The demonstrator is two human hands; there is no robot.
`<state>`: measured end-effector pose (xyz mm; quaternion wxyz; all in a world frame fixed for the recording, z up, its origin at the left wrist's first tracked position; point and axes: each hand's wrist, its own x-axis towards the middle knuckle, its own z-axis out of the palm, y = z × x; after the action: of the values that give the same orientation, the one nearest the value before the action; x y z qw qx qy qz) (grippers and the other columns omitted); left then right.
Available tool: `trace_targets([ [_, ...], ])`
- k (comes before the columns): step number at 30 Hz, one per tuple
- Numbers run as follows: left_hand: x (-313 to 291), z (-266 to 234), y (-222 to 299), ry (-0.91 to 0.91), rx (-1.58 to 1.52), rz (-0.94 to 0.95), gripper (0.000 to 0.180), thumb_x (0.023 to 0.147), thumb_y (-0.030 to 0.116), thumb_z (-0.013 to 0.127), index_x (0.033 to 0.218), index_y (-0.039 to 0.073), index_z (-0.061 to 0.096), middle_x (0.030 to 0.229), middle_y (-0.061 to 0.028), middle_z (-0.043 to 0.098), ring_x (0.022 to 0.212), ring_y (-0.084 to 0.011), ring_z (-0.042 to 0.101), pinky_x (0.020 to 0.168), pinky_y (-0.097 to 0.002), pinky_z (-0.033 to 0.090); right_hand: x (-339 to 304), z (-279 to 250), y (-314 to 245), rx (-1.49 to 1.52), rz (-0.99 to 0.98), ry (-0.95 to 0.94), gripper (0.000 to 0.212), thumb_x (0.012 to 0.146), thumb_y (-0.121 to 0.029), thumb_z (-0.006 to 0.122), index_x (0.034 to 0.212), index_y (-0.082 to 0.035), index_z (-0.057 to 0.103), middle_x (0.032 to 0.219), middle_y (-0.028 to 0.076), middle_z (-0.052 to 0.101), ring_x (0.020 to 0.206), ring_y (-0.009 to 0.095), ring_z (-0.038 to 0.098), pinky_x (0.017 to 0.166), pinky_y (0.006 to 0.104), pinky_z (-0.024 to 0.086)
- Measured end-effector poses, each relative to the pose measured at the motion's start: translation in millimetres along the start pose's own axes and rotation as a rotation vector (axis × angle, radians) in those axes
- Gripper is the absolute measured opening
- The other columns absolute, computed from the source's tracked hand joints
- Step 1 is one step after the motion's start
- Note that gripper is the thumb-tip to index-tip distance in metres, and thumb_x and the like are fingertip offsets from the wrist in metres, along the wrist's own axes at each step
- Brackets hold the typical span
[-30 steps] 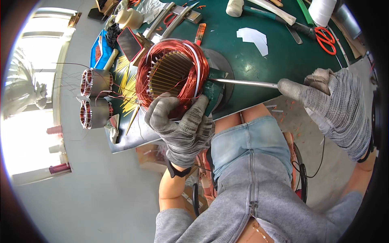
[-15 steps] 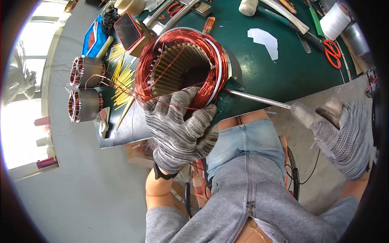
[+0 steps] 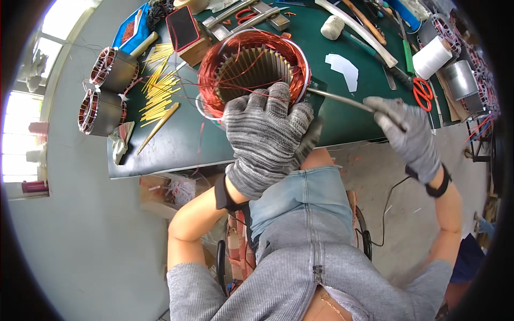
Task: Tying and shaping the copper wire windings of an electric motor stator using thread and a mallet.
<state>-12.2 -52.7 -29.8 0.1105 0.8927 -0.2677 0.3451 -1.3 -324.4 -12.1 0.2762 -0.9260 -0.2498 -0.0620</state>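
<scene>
A motor stator (image 3: 213,59) with red-brown copper windings and a slotted bore stands near the table's front edge. My left hand (image 3: 262,136), in a striped grey knit glove, lies over its near rim with the fingers bent onto the windings. Loose copper wires cross the bore by those fingertips. A white ring of tubing or cord runs around the coil's edge. From the stator's right side a metal rod (image 3: 340,98) sticks out. My gloved right hand (image 3: 409,131) is closed around its outer end, where the fingers hide the tip.
Two smaller wound stators (image 3: 113,69) stand at the left, beside yellow strips (image 3: 160,93) and a pointed stick (image 3: 158,128). A phone (image 3: 182,28) leans on a block behind. Rightward are a white mallet (image 3: 333,27), red-handled scissors (image 3: 422,93), a thread spool (image 3: 431,58) and white paper (image 3: 342,69).
My right hand has moved up and inward, its fingers now closing around the rod's end. My left hand has shifted right and farther over the stator's rim. The whole view has shifted.
</scene>
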Motion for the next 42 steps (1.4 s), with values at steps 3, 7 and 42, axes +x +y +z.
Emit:
trace_targets([
  [3, 8.4, -22.7, -29.3, -0.070, -0.315, 0.091, 0.033, 0.071, 0.029, 0.074, 0.095, 0.011, 0.059, 0.100, -0.0153, 0.062, 0.080, -0.0328, 0.062, 0.076, -0.0478, 0.047, 16.1, -9.3, 19.0, -0.022, -0.137, 0.004, 0.017, 0.088, -0.017, 0.060, 0.093, -0.002, 0.067, 0.078, 0.014, 0.065, 0.071, 0.032, 0.063, 0.065, 0.0367, 0.049],
  [7, 11.5, -30.1, -105.5, -0.100, -0.351, 0.302, 0.021, 0.074, 0.030, 0.068, 0.071, 0.010, 0.060, 0.075, -0.0077, 0.062, 0.072, -0.0320, 0.060, 0.082, -0.0496, 0.044, 29.6, -20.7, 10.4, -0.040, -0.051, -0.184, 0.020, 0.090, -0.018, 0.056, 0.080, -0.002, 0.062, 0.069, 0.013, 0.059, 0.063, 0.030, 0.058, 0.060, 0.0371, 0.045],
  [42, 22.1, 33.9, 37.6, 0.163, 0.400, 0.003, 0.022, 0.076, 0.025, 0.070, 0.097, 0.024, 0.065, 0.113, -0.0030, 0.056, 0.087, -0.0254, 0.058, 0.070, -0.0409, 0.046, -41.6, -27.7, 65.9, 0.311, 0.062, 0.143, 0.025, 0.091, -0.014, 0.052, 0.109, -0.002, 0.064, 0.089, 0.006, 0.065, 0.087, 0.013, 0.060, 0.084, 0.0267, 0.046],
])
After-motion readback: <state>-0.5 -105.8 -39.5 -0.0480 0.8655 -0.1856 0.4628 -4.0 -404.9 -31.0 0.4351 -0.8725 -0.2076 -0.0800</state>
